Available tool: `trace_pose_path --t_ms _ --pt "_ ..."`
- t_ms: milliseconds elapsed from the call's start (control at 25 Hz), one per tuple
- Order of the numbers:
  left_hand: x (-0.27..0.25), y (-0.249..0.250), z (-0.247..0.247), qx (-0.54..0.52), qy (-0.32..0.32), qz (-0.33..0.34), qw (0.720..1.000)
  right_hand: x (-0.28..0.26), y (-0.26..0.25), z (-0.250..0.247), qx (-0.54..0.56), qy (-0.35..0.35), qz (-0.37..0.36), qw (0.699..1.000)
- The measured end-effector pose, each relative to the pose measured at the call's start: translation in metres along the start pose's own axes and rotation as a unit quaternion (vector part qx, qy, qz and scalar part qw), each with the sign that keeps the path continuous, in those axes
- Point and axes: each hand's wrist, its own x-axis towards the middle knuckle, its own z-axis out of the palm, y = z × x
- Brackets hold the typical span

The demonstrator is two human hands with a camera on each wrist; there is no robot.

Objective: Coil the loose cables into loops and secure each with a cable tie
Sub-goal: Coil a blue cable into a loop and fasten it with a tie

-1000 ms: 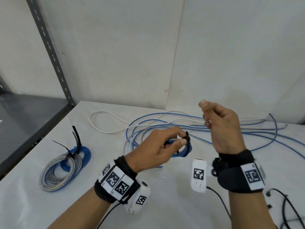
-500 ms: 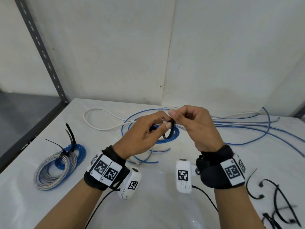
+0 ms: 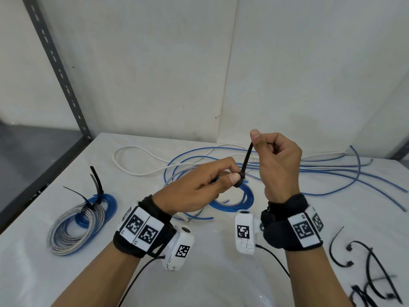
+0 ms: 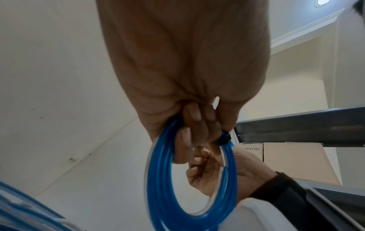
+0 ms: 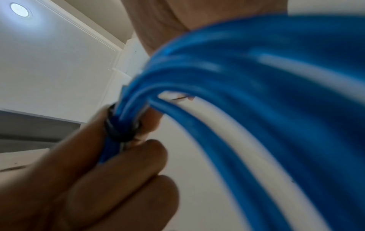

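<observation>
- A small blue coil [image 3: 241, 197] is held above the table [image 3: 217, 273] by the left hand [image 3: 199, 189], whose thumb and fingers are pinched on the coil just beside the head of a black tie [image 3: 246, 163].
- The tie is wrapped round the coil's strands; from the left wrist view, its band is seen as a dark ring on the coil [image 4: 189, 179] next to the fingers [image 4: 199, 125].
- From the right wrist view, the strands of the coil [image 5: 247, 81] are seen gathered tightly through the tie [image 5: 118, 131], blurred but clear enough to tell.
- The tie's free tail is gripped by the right hand [image 3: 278, 165] between thumb and curled fingers, and is held up and to the right of the left hand, so that the tail runs straight and slanted from the coil to the thumb.
- Loose cables [image 3: 332, 173], blue and pale, lie spread over the far part of the table, behind both hands.
- A white cable [image 3: 132, 162] lies in a long loop at the far left of that spread.
- Two tied coils [image 3: 81, 218], one silver and one blue, lie touching at the left of the table, each with black tie tails standing up from it.
- Spare ties [image 3: 371, 273] lie near the right edge of the table, beside the right forearm.
</observation>
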Motion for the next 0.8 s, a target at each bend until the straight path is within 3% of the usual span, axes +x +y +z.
trace_pose_path --t_ms 120,320,360,480,560,680,800 --pt "0.001 0.002 0.002 0.017 -0.010 0.002 1.000 0.003 0.008 0.000 -0.019 0.022 -0.007 1.000" --pt "0.006 0.000 0.009 0.004 0.077 -0.023 0.997 0.005 0.016 0.000 0.019 0.019 0.035 0.999" --pt "0.007 -0.003 0.007 -0.011 0.089 -0.023 0.996 0.004 0.016 -0.001 0.043 -0.013 0.067 0.997" --pt "0.008 -0.007 0.005 -0.061 0.111 -0.023 0.992 0.000 0.011 -0.002 0.046 -0.198 0.146 0.968" --pt "0.008 -0.008 0.006 -0.080 0.129 -0.025 0.988 -0.006 0.008 0.002 0.025 -0.250 0.118 0.961" --pt "0.011 -0.009 0.012 -0.079 0.161 -0.027 0.983 -0.011 0.006 0.010 -0.030 -0.199 0.008 0.980" --pt "0.012 -0.009 0.016 -0.095 0.179 -0.018 0.979 -0.015 0.006 0.015 -0.014 -0.151 -0.005 0.988"
